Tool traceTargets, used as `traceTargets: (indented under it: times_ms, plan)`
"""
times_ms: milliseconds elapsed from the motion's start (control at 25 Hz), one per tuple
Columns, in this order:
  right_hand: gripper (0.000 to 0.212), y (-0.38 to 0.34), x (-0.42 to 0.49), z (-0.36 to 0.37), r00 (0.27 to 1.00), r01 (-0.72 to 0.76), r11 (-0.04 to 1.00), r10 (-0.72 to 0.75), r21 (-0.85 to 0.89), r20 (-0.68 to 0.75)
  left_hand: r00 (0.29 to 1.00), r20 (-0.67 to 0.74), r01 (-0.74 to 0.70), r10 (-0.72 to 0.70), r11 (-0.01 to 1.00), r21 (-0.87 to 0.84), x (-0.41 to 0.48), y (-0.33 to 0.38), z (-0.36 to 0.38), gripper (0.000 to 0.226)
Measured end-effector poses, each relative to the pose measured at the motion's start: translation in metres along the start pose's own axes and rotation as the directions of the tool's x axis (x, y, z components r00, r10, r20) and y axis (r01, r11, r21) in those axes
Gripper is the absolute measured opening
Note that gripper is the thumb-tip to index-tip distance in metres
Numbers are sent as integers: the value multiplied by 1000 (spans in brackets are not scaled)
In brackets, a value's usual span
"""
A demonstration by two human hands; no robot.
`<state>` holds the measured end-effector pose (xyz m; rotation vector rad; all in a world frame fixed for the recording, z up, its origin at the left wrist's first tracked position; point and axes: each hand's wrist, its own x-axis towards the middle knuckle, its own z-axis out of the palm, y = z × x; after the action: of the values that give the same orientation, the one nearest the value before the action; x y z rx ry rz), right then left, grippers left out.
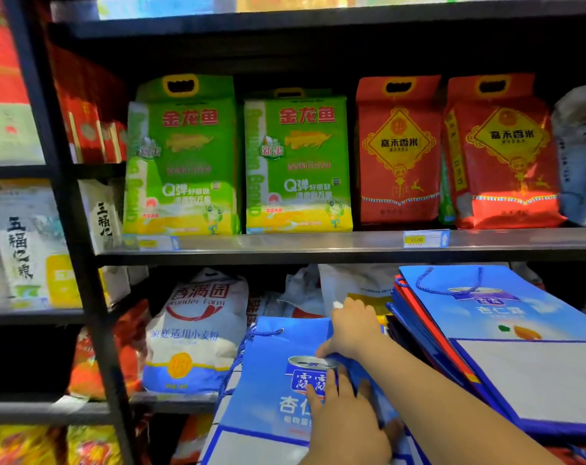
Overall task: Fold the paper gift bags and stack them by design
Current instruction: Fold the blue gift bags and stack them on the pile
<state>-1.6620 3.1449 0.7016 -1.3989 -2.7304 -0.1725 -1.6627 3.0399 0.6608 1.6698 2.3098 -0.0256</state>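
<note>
Black metal shelving (83, 263) fills the left of the view, its upright post dividing white sacks with brush lettering (23, 250) from the main bays. On the middle shelf (318, 245) stand, from left to right, two green rice bags (184, 162), then two red rice bags (399, 152), with a price tag (426, 239) on the shelf edge below the red pair. On the lower level, a white flour sack (197, 333) leans beside a blue paper gift bag (271, 380) printed with a can motif and fitted with a blue cord handle (251, 337); this bag lies tilted towards the camera, in front of the lower bay. The left hand (342, 421) presses on the bag's printed face, fingers spread flat and narrow over the can motif. The right hand (352, 327), its forearm reaching in from the lower right, pinches the bag's right edge between thumb and curled fingers. To the right, a stack of flattened gift bags (506, 337) lies tilted, a blue bag of the same design on top; red edges show beneath it on the stack's left side.
</note>
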Motion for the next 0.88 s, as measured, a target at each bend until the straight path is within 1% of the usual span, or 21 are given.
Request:
traceTargets:
  times_ms: [40, 80, 160, 200, 280, 320, 360, 400, 440, 480, 520, 560, 600, 640, 680, 760, 800, 840, 880]
  plan:
    - [77, -1, 0, 0, 1000, -6, 1000, 6, 19, 13, 1000, -26, -8, 7, 1000, -27, 1, -2, 1, 69]
    - [78, -1, 1, -1, 999, -13, 999, 12, 35, 32, 996, -83, -21, 14, 996, -85, 1, -3, 2, 63]
    - [70, 2, 1, -6, 1000, -20, 1000, 19, 20, 16, 966, -259, -90, 12, 953, -289, 1, -9, 2, 44]
    - [65, 4, 3, -10, 1000, -21, 1000, 21, 8, -3, 943, -333, -148, 9, 908, -393, 2, -14, 2, 33]
    - [55, 5, 2, -21, 1000, -23, 1000, 22, -16, -18, 904, -428, -255, -13, 786, -563, 2, -23, -1, 17]
    - [47, 5, 1, -27, 998, -11, 999, 8, -44, -56, 877, -479, -309, -40, 718, -624, 3, -26, -4, 15]
    - [37, 5, 1, -35, 991, 6, 997, -17, -83, -129, 841, -536, -362, -81, 652, -666, 3, -30, -9, 16]
    - [28, 5, 0, -45, 974, 19, 993, -45, -120, -222, 799, -584, -405, -141, 590, -698, 5, -33, -17, 22]
    - [23, 5, -2, -56, 941, 21, 990, -67, -139, -332, 770, -601, -438, -216, 506, -743, 7, -37, -26, 27]
    - [22, 6, -2, -67, 881, 19, 990, -83, -141, -465, 755, -588, -469, -289, 388, -793, 10, -42, -36, 27]
    - [24, 7, -3, -79, 790, 15, 989, -100, -145, -604, 754, -555, -491, -350, 261, -831, 13, -47, -49, 25]
    - [29, 8, -4, -89, 703, 26, 990, -117, -140, -701, 763, -522, -510, -382, 140, -848, 14, -52, -63, 23]
    - [32, 10, -7, -99, 604, 41, 990, -135, -138, -786, 777, -502, -531, -381, 33, -847, 12, -54, -79, 21]
    - [31, 11, -8, -109, 496, 67, 989, -150, -135, -855, 787, -498, -553, -364, -58, -831, 8, -55, -95, 19]
    - [26, 12, -10, -118, 393, 104, 984, -173, -143, -903, 788, -513, -577, -341, -119, -808, 1, -55, -110, 18]
    - [16, 15, -16, -139, 187, 175, 967, -216, -183, -958, 774, -565, -621, -284, -171, -765, -17, -52, -139, 15]
    - [14, 17, -20, -149, 114, 211, 954, -239, -211, -964, 772, -579, -631, -261, -206, -748, -26, -50, -151, 11]
    - [14, 20, -25, -159, 67, 236, 940, -267, -245, -961, 772, -591, -635, -234, -259, -728, -37, -47, -160, 11]
    - [15, 23, -29, -168, 27, 242, 927, -302, -287, -953, 767, -609, -640, -200, -313, -702, -47, -45, -168, 20]
